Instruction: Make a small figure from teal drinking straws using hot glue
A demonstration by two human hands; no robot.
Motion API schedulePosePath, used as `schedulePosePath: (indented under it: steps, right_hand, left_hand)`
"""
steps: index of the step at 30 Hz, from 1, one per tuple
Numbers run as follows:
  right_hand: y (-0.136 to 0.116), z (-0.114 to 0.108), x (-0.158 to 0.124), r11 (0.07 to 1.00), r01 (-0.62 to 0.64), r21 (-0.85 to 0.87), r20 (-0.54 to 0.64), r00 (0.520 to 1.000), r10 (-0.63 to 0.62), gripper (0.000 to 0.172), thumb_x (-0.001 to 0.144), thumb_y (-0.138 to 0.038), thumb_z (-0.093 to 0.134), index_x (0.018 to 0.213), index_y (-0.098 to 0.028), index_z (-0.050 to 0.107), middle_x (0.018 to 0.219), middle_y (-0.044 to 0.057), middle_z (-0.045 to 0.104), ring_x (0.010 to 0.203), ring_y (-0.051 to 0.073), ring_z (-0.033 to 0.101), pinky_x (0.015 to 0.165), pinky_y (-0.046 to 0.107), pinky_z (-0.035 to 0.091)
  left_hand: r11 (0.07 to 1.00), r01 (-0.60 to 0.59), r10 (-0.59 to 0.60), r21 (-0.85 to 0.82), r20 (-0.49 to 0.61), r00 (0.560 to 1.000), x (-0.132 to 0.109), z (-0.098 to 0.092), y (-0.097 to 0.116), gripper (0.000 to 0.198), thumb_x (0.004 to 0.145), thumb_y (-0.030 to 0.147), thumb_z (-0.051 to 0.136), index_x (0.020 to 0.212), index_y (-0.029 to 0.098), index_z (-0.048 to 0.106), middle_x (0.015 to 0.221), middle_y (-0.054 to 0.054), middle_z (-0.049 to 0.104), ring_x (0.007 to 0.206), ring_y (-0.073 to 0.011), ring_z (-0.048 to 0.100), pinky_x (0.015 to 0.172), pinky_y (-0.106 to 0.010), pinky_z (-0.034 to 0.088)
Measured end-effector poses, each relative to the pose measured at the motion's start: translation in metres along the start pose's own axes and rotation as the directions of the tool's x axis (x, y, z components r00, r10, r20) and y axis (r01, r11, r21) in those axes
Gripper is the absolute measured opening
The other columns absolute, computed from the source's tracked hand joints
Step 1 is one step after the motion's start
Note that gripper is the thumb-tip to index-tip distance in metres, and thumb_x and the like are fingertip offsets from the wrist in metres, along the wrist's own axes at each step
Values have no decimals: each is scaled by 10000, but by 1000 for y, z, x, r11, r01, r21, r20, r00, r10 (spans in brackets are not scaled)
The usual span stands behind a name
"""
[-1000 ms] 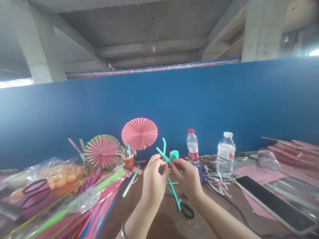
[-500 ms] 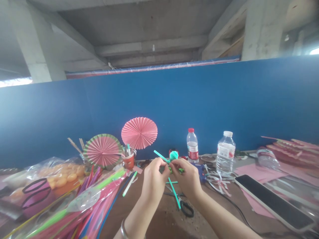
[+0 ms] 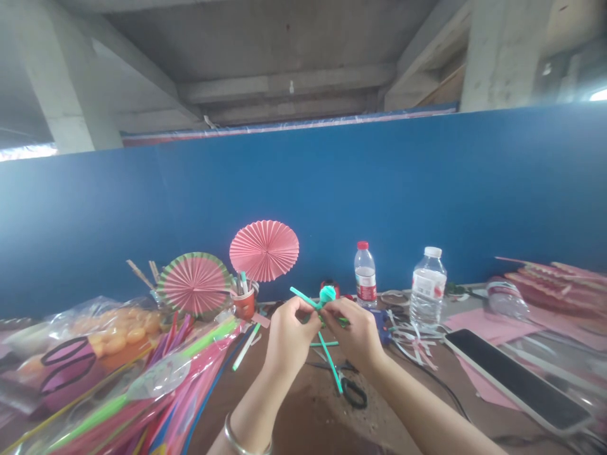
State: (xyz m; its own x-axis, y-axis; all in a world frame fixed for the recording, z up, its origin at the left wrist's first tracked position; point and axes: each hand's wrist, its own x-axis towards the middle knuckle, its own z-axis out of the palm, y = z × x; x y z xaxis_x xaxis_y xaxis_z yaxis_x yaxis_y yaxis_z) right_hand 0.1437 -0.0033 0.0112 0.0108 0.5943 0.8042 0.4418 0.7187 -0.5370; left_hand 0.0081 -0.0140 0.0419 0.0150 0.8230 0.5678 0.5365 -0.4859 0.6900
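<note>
Above the middle of the brown table, my left hand (image 3: 293,335) and my right hand (image 3: 355,328) meet with their fingertips pinched on a teal fuzzy stem (image 3: 303,296). A rounded teal bundle (image 3: 327,294) sits at the top, between the hands. One stem end sticks out to the upper left, past my left fingers. Another teal stem (image 3: 331,363) slants down below the hands, and a short one lies crosswise behind it. Black-handled scissors (image 3: 355,393) lie on the table just below. My fingertips partly hide where the stems join.
Pink paper fans (image 3: 264,250) and a cup of pens (image 3: 244,304) stand at back left. Plastic-wrapped colored stems (image 3: 156,385) cover the left side. Two bottles (image 3: 365,278) (image 3: 427,287) stand at back right, near paper strips, pink paper and a phone (image 3: 516,379).
The view has shifted slightly. Both hands keep their pinch, and the rounded teal bundle looks slightly turned and lower between the fingers.
</note>
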Motion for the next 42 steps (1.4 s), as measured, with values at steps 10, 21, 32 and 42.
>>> schedulePosePath:
  steps: [10, 21, 32, 42]
  right_hand:
    - [1, 1, 0, 1000, 2, -2, 65, 998, -2, 124, 767, -123, 524, 681, -189, 585, 645, -12, 575, 607, 119, 524, 595, 192, 382]
    - [0, -1, 1, 997, -31, 77, 88, 996, 24, 146, 825, -204, 486, 733, -194, 599, 721, 7, 595, 696, 142, 534, 662, 219, 375]
    - [2, 2, 5, 853, -389, 348, 138, 921, 363, 165, 738, -345, 603, 807, -195, 613, 780, 28, 634, 727, 193, 585, 641, 280, 452]
    - [26, 12, 0, 339, -657, 674, 445, 727, 523, 205, 770, -309, 423, 792, -160, 561, 677, 40, 615, 481, 111, 547, 500, 262, 489]
  left_hand:
    - [980, 104, -81, -168, 137, 987, 9, -4, -13, 69, 661, 227, 589, 626, 170, 571, 526, 46, 530, 492, -106, 455, 482, -208, 335]
    - [765, 381, -247, -520, 309, 918, 9, -7, -9, 117, 642, 203, 653, 725, 134, 610, 587, 3, 606, 527, -118, 547, 500, -218, 416]
    - [372, 543, -245, -752, 485, 839, 9, -5, -8, 131, 618, 85, 684, 740, 117, 647, 603, -28, 657, 561, -121, 606, 581, -215, 472]
    - [200, 514, -412, -834, 404, 817, 11, 6, -25, 88, 697, 60, 611, 659, 130, 573, 560, -14, 636, 503, -122, 605, 522, -225, 491]
